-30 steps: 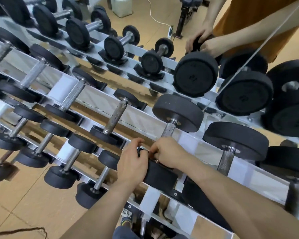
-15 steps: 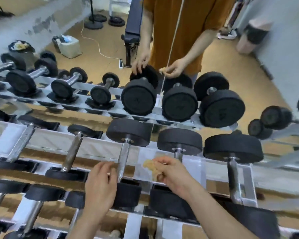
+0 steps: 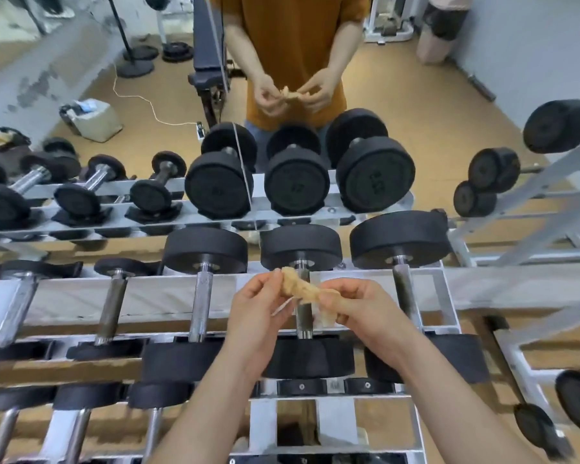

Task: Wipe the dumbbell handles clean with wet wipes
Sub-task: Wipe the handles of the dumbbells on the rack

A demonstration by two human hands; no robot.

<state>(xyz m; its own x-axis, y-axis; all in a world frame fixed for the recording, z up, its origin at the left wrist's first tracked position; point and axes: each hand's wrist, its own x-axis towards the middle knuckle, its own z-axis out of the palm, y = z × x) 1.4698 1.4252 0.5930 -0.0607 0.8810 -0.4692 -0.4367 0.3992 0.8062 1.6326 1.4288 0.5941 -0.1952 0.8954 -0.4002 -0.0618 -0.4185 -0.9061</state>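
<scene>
Left hand (image 3: pixel 256 313), right hand (image 3: pixel 362 307) pinch wipe (image 3: pixel 298 288) between them.

You get very little to read here. On the top row of the rack (image 3: pixel 315 212), three big dumbbells face you w/ embossed nos. on their black end faces. The middle dumbbell (image 3: pixel 297 186) shows what looks like "17" — low contrast, so take it as approx. The right dumbbell (image 3: pixel 375 179) carries a two-digit no. turned sideways, poss. starting w/ a 2; you can't settle the digits. The left dumbbell (image 3: pixel 219 189) has a faint mark, too dim to read. Marks on the small dumbbell ends (image 3: pixel 482 169) at far right — too blurred for you to read.
</scene>
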